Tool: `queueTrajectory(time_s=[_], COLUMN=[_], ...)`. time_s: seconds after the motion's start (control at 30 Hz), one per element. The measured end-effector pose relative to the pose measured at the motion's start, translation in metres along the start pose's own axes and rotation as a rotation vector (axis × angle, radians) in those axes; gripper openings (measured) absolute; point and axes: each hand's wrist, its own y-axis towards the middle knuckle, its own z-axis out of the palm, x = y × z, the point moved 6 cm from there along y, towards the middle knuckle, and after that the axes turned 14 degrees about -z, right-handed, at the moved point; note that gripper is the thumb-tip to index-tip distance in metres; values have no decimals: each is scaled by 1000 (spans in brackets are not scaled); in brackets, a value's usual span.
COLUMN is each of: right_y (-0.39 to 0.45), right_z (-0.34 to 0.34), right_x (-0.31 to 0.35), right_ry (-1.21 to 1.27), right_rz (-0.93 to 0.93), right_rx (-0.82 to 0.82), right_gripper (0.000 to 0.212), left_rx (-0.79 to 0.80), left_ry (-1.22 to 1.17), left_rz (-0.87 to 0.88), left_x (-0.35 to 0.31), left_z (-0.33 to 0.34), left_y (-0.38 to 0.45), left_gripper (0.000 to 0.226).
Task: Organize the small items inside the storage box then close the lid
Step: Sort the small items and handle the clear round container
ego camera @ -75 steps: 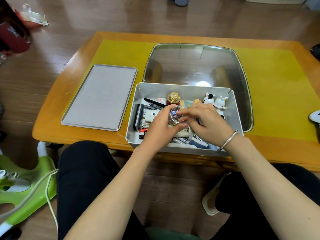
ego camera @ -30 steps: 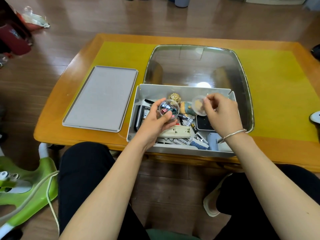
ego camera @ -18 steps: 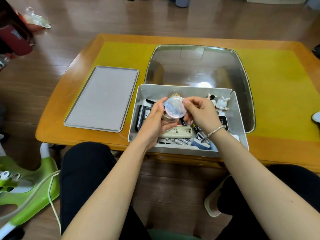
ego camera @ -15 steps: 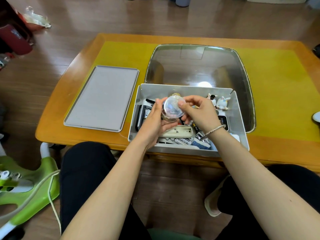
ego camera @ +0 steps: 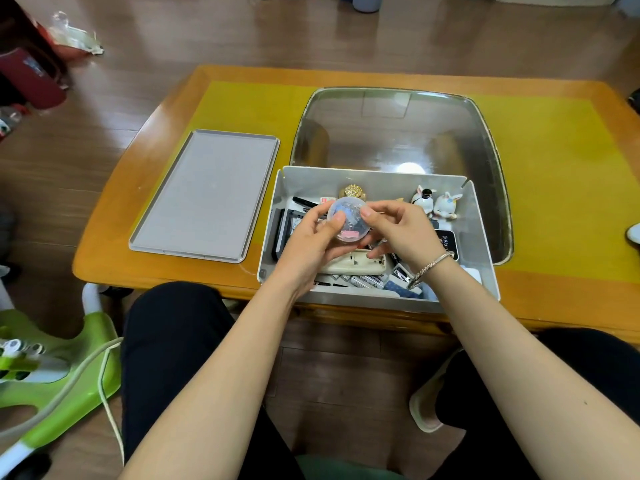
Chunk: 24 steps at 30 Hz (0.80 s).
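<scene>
A grey storage box [ego camera: 479,237] stands open at the table's near edge, full of small items. Above it both hands hold a small clear round container [ego camera: 347,220] with colourful bits inside. My left hand [ego camera: 308,244] cups it from below and the left. My right hand [ego camera: 398,230] pinches its right side, with the thumb on the transparent cap. In the box lie a cream remote [ego camera: 356,265], several batteries [ego camera: 360,281], a gold ornament [ego camera: 353,192], two white rabbit figurines [ego camera: 438,202], black pens [ego camera: 304,202] and a black card [ego camera: 446,242]. The box's grey lid [ego camera: 207,195] lies flat to the left.
A glass panel [ego camera: 398,133] is set into the yellow-topped wooden table [ego camera: 554,161] behind the box. My knees in black trousers [ego camera: 173,341] are under the near edge. A green plastic frame with a cord [ego camera: 59,382] stands on the floor at left.
One second ago my right hand held the clear cap apart from the container in my left hand. It brought the cap over, and now the cap sits on the container between both hands.
</scene>
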Motion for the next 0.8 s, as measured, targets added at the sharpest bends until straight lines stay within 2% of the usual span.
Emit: queueTrajectory(time_s=[0.1, 0.17, 0.23, 0.4, 0.53, 0.7, 0.8], right_y=[2, 2, 3, 6, 7, 9, 7], right_z=[-5, -7, -7, -7, -6, -4, -8], right_x=[-4, -7, -9, -8, -7, -4, -4], right_ry=[-6, -4, 1, 20, 38, 99, 156], right_rz=[-9, -10, -21, -42, -62, -75, -49], right_rx=[-25, -19, 0, 24, 21, 38, -19], right_gripper=[24, 23, 23, 26, 21, 25, 23], left_rx=[5, 22, 31, 16, 8, 80, 76], left_ry=[23, 62, 66, 33, 12, -34, -31], left_rz=[-71, -92, -81, -22, 2, 9, -22], left_x=[3, 5, 5, 1, -1, -4, -1], left_z=[1, 2, 2, 0, -1, 3, 3], left_y=[2, 2, 2, -2, -3, -5, -2], left_gripper=[44, 39, 34, 51, 55, 42, 29])
